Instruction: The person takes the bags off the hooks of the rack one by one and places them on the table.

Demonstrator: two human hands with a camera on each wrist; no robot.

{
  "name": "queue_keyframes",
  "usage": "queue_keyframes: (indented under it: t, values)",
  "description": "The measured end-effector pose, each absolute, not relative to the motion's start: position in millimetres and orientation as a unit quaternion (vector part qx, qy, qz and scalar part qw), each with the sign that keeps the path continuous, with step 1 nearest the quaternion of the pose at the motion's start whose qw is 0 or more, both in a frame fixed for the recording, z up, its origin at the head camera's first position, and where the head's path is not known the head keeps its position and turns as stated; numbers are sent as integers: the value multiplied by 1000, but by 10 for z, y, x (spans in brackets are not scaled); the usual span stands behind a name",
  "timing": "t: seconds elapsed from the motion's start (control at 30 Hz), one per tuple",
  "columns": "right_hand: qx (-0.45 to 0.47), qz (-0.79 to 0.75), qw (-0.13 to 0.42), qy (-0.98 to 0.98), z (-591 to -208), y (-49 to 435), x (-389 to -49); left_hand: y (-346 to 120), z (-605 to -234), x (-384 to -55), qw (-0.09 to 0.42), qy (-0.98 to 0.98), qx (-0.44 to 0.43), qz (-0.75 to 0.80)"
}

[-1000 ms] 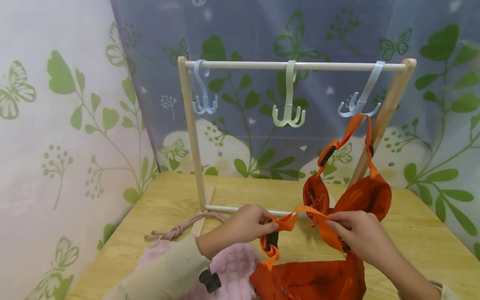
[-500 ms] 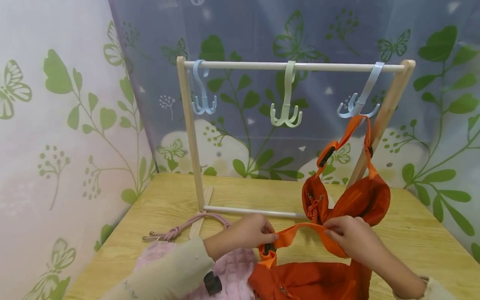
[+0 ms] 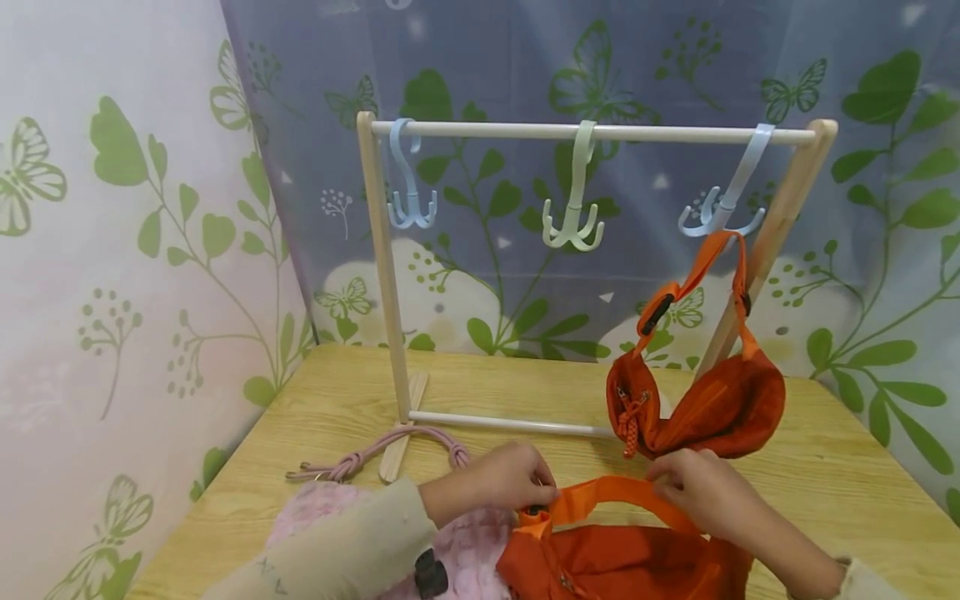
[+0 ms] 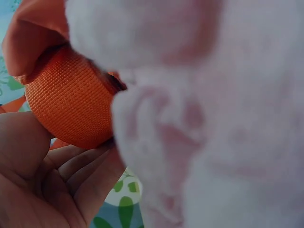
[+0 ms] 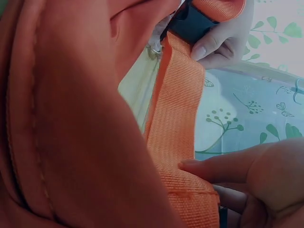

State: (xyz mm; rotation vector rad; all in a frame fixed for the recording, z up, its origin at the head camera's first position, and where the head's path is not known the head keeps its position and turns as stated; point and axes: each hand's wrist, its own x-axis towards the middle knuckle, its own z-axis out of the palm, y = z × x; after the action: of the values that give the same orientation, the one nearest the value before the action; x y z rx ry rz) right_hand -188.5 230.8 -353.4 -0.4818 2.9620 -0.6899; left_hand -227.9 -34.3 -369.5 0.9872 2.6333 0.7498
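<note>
An orange bag (image 3: 622, 562) lies at the front of the table, its webbing strap (image 3: 611, 490) arched between both hands. My left hand (image 3: 506, 477) pinches the strap's left end, close to a black buckle (image 5: 192, 21) seen best in the right wrist view. On the strap's other side, my right hand (image 3: 705, 492) grips the webbing between thumb and fingers. The left wrist view shows the woven strap (image 4: 71, 102) against the left fingers, with pink fluffy fabric (image 4: 213, 142) filling much of that view. Beneath my left forearm is a fluffy pink bag (image 3: 472, 542) with a corded handle (image 3: 367, 454).
Behind the hands stands a rack with a white top bar (image 3: 495, 130). From it hang a blue hook (image 3: 412, 212), a green hook (image 3: 573, 225) and another blue hook (image 3: 723, 217). A second orange bag (image 3: 720, 408) hangs by its strap from the right hook.
Both hands have come down slightly with the strap, which now arches lower over the bag. The left buckle has become mostly hidden under the left hand. The hanging bag stays put.
</note>
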Motion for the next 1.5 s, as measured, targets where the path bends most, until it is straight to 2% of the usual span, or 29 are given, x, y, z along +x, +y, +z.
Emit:
queue_keyframes:
  t: [0.6,0.9,1.33,1.5]
  values:
    - [-174,-230,93,953,-3554,2353,-1877,-351,-3768,-2299,154,891,338,260]
    - [-209,-227,96,946,-3539,2386,-1871,-362,-3753,-2300,173,885,338,269]
    - [-209,-215,118,947,-3497,2381,-1810,-366,-3684,-2255,190,882,328,279]
    - [-181,-232,126,947,-3479,2376,-1803,-371,-3662,-2256,192,882,324,284]
